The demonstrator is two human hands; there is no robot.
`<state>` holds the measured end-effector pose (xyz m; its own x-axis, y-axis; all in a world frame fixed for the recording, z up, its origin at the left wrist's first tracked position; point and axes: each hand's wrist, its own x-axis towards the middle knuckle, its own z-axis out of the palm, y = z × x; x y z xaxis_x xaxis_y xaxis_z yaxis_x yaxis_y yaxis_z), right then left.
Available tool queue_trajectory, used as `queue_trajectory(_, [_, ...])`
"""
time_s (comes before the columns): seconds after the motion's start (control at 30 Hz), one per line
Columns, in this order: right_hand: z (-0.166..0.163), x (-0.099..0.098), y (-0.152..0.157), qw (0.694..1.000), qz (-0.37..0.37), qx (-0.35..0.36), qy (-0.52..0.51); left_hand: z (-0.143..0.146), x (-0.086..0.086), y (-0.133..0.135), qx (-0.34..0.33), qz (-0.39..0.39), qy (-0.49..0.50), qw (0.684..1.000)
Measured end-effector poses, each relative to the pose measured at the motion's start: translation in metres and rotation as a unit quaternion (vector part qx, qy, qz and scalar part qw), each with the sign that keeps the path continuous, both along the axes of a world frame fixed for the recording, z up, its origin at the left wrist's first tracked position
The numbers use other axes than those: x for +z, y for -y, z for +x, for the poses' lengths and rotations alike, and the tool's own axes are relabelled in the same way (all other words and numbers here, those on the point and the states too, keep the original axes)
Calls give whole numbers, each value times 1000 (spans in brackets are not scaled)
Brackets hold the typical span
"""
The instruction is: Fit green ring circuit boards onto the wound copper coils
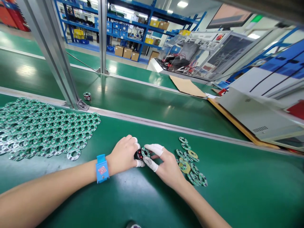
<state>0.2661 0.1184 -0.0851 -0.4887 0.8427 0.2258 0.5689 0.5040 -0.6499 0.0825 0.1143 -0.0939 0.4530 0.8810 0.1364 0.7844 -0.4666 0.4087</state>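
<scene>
My left hand (124, 155), with a blue wrist strap (102, 168) and white finger cots, grips a small black round part (138, 154) on the green mat. My right hand (166, 166), also in finger cots, pinches a green ring-shaped circuit board (145, 152) against the top of that black part. Both hands meet over it near the middle of the mat.
A big heap of green ring boards (45, 129) lies at the left. A short row of ring boards (191, 161) lies just right of my right hand. A metal post (59, 60) stands behind the heap, with a small coil part (87, 96) beyond it. Cardboard (187, 87) and white housings (256, 114) sit at the right.
</scene>
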Motion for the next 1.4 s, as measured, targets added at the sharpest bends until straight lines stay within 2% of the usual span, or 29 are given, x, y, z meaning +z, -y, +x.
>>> queue_trajectory(0.23, [3, -8, 5, 981, 153, 15, 120, 1, 1, 2, 14, 1, -19, 1000])
queue_trajectory(0.4, [2, -10, 7, 963, 208, 3, 172, 2, -2, 4, 22, 9, -20, 1000])
queue_trajectory(0.53, [2, -14, 9, 961, 223, -6, 164, 1, -2, 5, 25, 16, -20, 999])
queue_trajectory(0.63, [1, -12, 8, 975, 173, -13, 140, 1, -2, 5, 26, 19, -22, 999])
queue_trajectory(0.73, [-4, -6, 6, 991, 90, 2, 99, 2, -3, 5, 24, 16, -27, 999])
queue_trajectory(0.87, [-9, -2, 5, 997, 13, 5, 73, 1, 0, 4, 29, 4, -30, 999])
queue_trajectory(0.97, [-5, -1, 3, 999, -28, -7, 41, -4, 11, 7, 18, -23, 0, 1000])
queue_trajectory(1.07, [3, 1, -1, 993, -108, 47, 4, -7, 26, 14, -13, -3, 42, 999])
queue_trajectory(1.13, [7, 2, -4, 986, -146, 81, -12, -5, 31, 20, -55, 31, 16, 998])
queue_trajectory(1.23, [6, 2, -4, 986, -155, 64, -25, 1, 27, 27, -124, 75, -67, 987])
queue_trajectory(1.4, [-2, -6, 3, 988, -145, 23, -44, 5, 13, 29, -168, 154, -109, 968])
